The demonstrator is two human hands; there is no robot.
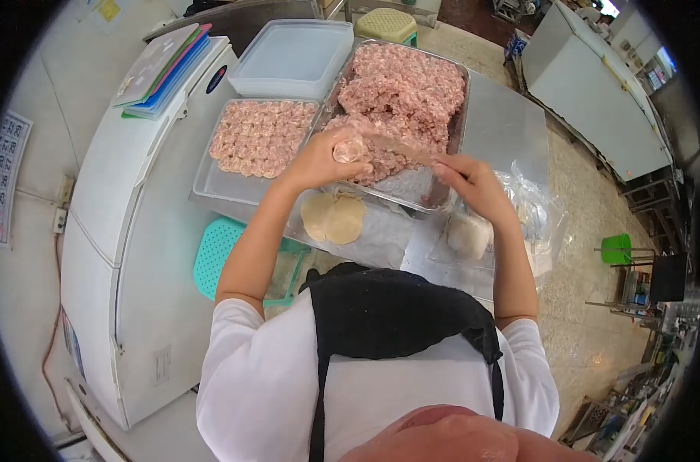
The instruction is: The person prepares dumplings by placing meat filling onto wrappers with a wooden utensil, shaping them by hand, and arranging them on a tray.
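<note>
My left hand (319, 160) is curled around a small meat dumpling (348, 149) with its filling facing up. In my right hand (474, 183) is the handle end of a flat spatula (402, 148), its blade smeared with meat and pointing left toward the dumpling. Both hands are over the near part of a metal tray (423, 202) heaped with pink ground meat (404, 81). Left of it, a plastic tray (225, 185) holds rows of filled dumplings (261, 135). Round dough wrappers (333, 218) lie on the table edge close to my body, below my left hand.
An empty-looking clear plastic container (292, 60) stands behind the dumplings. To the right are a wrapped pale block (467, 235) and plastic bags (531, 212). A white freezer (126, 246) borders the left; a teal stool (217, 258) is under the table's left side.
</note>
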